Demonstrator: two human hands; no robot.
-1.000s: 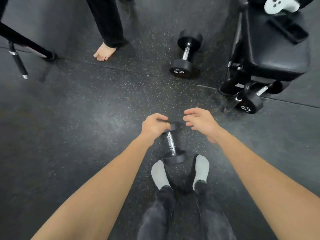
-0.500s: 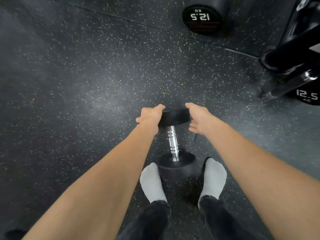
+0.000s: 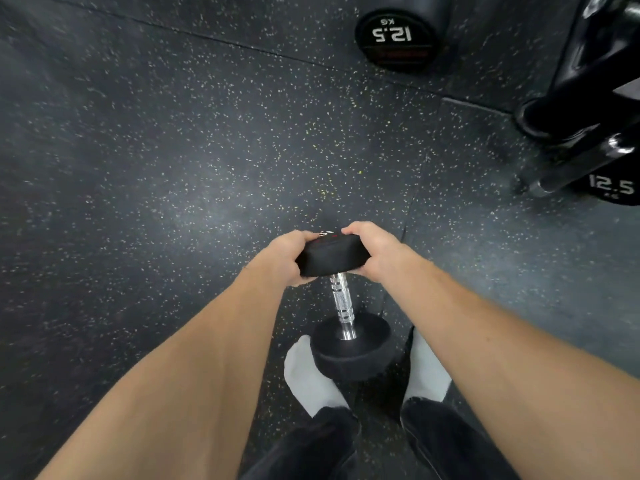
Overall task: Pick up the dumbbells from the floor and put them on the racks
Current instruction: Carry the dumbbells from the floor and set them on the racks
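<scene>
I stood over a black dumbbell (image 3: 341,303) with both hands clamped on its upper head — my left hand (image 3: 284,259) wrapped around the left side, my right hand (image 3: 372,249) around the right, fingers curled over the rim. The weight stood nearly upright, tilted slightly, its knurled chrome handle (image 3: 341,303) running down to the lower head (image 3: 349,348), which sat at or just above the speckled rubber floor (image 3: 173,168) between my grey-socked feet (image 3: 310,375); whether it touched the floor I could not tell. Two more dumbbells lay well apart from my hands: a 12.5 kg dumbbell (image 3: 394,38) at the top of the view, and a second 12.5 kg weight (image 3: 611,188) at the right edge, partly hidden beneath a black bench frame (image 3: 588,74).
</scene>
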